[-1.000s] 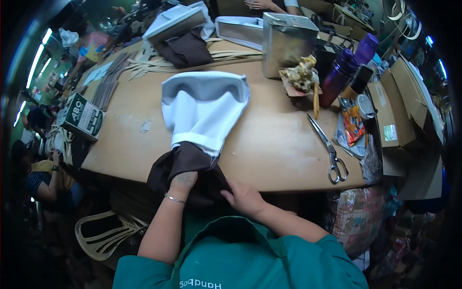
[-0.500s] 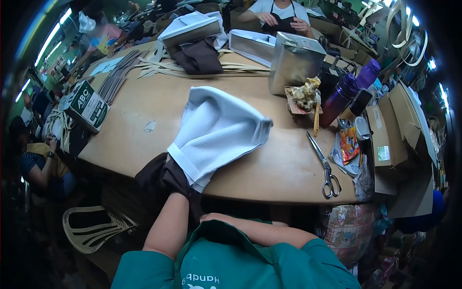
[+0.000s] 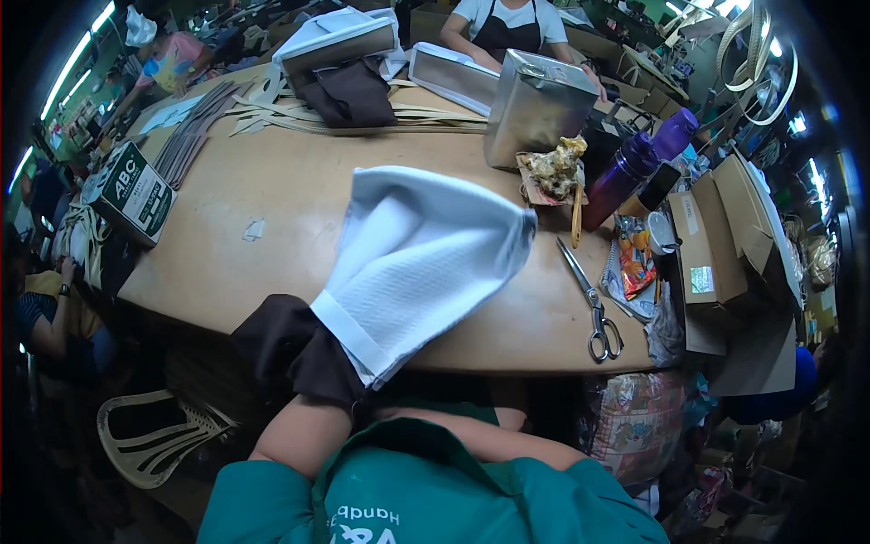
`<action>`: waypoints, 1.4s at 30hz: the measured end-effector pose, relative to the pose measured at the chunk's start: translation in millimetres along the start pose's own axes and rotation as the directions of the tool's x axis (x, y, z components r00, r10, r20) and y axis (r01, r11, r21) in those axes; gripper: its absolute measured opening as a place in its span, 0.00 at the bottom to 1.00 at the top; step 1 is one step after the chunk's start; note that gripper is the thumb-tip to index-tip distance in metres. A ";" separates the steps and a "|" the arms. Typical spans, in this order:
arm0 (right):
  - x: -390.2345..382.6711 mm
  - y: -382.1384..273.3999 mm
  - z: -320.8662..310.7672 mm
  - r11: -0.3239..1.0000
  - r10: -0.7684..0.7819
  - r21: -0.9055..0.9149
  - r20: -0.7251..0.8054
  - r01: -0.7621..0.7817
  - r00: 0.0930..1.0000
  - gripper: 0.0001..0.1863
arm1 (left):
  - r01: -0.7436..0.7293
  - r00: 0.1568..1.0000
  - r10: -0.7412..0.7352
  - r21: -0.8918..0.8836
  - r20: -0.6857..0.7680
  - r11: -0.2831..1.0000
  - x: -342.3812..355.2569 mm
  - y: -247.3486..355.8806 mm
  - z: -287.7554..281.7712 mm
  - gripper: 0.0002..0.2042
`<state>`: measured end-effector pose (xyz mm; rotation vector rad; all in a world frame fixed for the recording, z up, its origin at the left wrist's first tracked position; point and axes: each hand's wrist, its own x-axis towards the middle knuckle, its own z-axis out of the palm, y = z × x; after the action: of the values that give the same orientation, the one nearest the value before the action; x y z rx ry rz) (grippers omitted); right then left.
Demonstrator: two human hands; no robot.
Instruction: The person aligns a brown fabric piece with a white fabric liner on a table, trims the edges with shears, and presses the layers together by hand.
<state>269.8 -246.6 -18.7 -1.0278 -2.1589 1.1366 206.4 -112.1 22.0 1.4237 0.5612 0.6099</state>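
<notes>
A light-blue textured bag piece [image 3: 417, 258] lies over the near edge of the table, with its dark brown lining [image 3: 304, 349] bunched at its near end. My left forearm [image 3: 304, 433] runs up to this brown cloth, which hides the hand. My right forearm [image 3: 494, 437] crosses in front of my body toward the same near end. That hand is out of sight behind the green shirt [image 3: 408, 480] and the cloth, so the fingers of both hands are hidden.
Scissors [image 3: 591, 304] lie right of the bag piece on the table [image 3: 217, 281]. Beyond them stand a metal tin [image 3: 542, 109], a glue-caked brush holder [image 3: 553, 170], purple bottles [image 3: 625, 177] and a cardboard box [image 3: 711, 240]. Beige strips [image 3: 426, 118] lie along the back. Another person [image 3: 507, 27] stands across the table.
My left forearm has drawn back toward my body. More brown lining now shows at the near left, and the light-blue piece sits wider and flatter. The view has shifted slightly to the right.
</notes>
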 end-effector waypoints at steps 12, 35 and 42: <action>-43.7 57.1 -198.5 0.967 0.180 0.060 -0.851 -0.249 0.493 0.11 | -0.015 0.999 0.016 0.020 -0.037 1.000 -21.0 24.5 -34.3 0.12; -27.4 -12.3 -161.9 0.669 -0.455 -0.639 -0.756 -0.379 0.470 0.12 | -0.073 0.994 0.073 -0.008 0.086 0.997 -23.0 32.4 -33.4 0.12; -22.1 -12.7 -167.4 0.587 -0.494 -0.721 -0.679 -0.368 0.543 0.12 | -0.054 0.996 0.055 -0.015 0.069 0.998 -40.2 36.2 -40.7 0.13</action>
<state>395.2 -189.6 79.7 -1.4095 -1.7217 -0.5891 147.4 -108.4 55.0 1.4459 0.4634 0.6043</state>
